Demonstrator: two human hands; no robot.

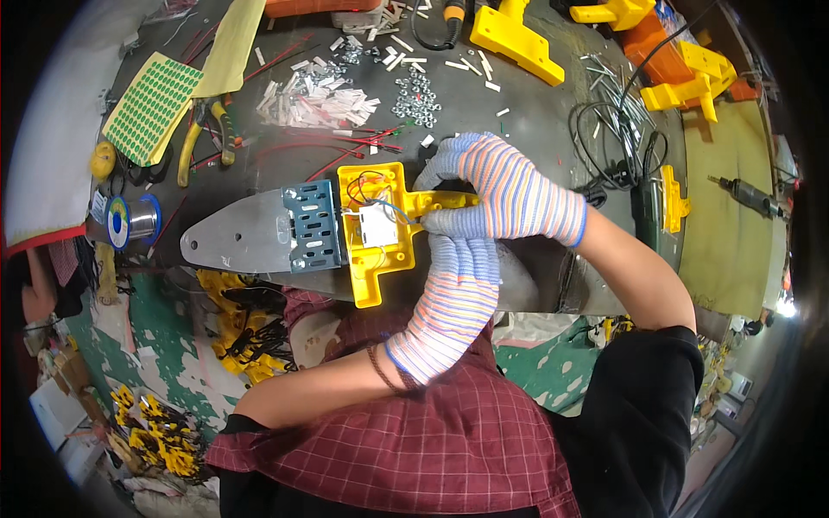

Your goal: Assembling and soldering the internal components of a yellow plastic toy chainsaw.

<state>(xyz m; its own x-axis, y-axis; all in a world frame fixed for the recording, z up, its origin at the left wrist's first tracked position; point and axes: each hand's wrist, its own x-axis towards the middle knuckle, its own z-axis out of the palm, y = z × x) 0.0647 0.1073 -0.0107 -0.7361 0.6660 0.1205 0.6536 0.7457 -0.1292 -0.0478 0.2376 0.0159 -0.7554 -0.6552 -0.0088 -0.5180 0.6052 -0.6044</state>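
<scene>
A yellow plastic tool housing (373,263) lies open on the dark workbench, with thin wires and a white block (377,224) inside it. A blue-grey grille (311,226) and a flat grey metal blade (233,235) stick out of its left end. My right hand (518,194), in a striped glove, is closed over the housing's handle part on the right. My left hand (458,289), also gloved, reaches up from below; its fingertips pinch at the housing's edge beside the white block, partly hidden under my right hand.
Yellow-handled pliers (203,129), a sheet of green round stickers (151,108) and a solder spool (131,220) lie at the left. Behind are white sleeves (319,104), small nuts (416,95), red wires (345,142), spare yellow housings (514,39), black cable (622,142) and a rotary tool (747,198).
</scene>
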